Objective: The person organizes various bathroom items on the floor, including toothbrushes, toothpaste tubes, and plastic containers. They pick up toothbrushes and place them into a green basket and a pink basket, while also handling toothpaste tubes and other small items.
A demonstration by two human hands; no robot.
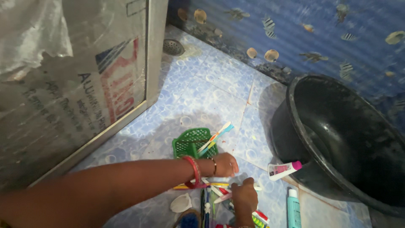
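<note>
A: Locate the toothbrush pile (211, 192).

B: On the blue tiled floor (202, 84), just below the green basket (192, 142), which holds several brushes.

A: Hand pose?

B: Left hand (225, 164) reaches across from the left, fingers curled together over the pile. Right hand (244, 197) is below it; its fingers look pinched on a brush, though blur prevents confirmation.

A: Clearance?

B: Black tub (346, 139) to the right, metal door (76, 84) to the left; open tiles beyond the basket.

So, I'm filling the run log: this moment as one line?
left hand by green basket | right hand on toothbrush pile | tube by tub
</note>
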